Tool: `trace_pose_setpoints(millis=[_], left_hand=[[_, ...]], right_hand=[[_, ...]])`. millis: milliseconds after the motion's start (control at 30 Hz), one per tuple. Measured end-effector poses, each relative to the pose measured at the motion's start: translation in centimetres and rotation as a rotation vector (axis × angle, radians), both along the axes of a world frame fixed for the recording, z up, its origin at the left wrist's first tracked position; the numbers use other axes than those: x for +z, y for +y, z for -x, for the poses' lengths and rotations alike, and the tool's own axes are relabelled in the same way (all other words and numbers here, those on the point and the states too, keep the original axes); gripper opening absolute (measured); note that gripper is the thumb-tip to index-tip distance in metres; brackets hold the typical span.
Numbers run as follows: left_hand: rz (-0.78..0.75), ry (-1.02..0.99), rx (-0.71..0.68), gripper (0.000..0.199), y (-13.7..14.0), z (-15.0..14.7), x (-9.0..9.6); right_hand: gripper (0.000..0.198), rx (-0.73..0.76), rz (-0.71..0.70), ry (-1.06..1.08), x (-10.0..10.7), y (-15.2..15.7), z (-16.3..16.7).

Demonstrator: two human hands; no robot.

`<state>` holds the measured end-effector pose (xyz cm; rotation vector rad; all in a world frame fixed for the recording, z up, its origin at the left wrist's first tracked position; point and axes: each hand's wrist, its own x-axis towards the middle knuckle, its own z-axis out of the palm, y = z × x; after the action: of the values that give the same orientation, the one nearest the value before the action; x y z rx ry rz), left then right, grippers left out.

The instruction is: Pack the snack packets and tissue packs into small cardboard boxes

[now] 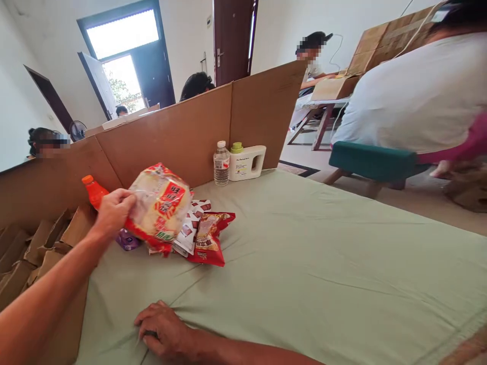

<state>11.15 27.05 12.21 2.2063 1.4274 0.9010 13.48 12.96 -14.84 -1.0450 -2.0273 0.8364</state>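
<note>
My left hand (114, 210) is closed on the left edge of a clear and red bag of rice crackers (162, 203), held up over a group of packaged goods. Behind and below the bag are a white and brown patterned packet (186, 235) and a red snack bag (210, 238) lying on the cloth. A purple package (128, 240) shows partly under my left wrist. My right hand (162, 327) rests on the green cloth (304, 253) near the front, fingers curled. Something small and dark shows at its fingers; I cannot tell what it is.
A cardboard divider box (41, 248) stands at the left, beside an orange bottle (95, 191). Against the cardboard screen (171, 137) stand a clear water bottle (221, 165) and a white jug with a green cap (247, 163). A person (411, 96) sits at the right; others are beyond.
</note>
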Motion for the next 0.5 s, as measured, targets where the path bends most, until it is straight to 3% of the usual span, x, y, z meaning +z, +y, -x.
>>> trace_pose_setpoints(millis=[100, 200, 333, 433, 500], left_hand=[[0.085, 0.05, -0.068, 0.028, 2.6, -5.1, -3.6], [0.103, 0.093, -0.071, 0.031, 3.7, -5.3, -4.8], [0.066, 0.127, -0.016, 0.028, 1.6, 1.2, -2.9], [0.004, 0.129, 0.109, 0.021, -2.0, 9.0, 0.1], [-0.065, 0.118, 0.262, 0.017, -4.7, 15.2, 2.4]], right_hand=[[0.022, -0.002, 0.018, -0.002, 0.3, 0.0, 0.0], [0.022, 0.006, 0.048, 0.017, 0.6, -0.4, -0.2], [0.023, -0.004, 0.035, 0.093, 0.4, -1.5, -0.4], [0.024, 0.029, -0.016, 0.12, -0.5, -2.1, -0.6], [0.024, 0.062, -0.038, 0.1, -1.4, -2.1, -0.7]])
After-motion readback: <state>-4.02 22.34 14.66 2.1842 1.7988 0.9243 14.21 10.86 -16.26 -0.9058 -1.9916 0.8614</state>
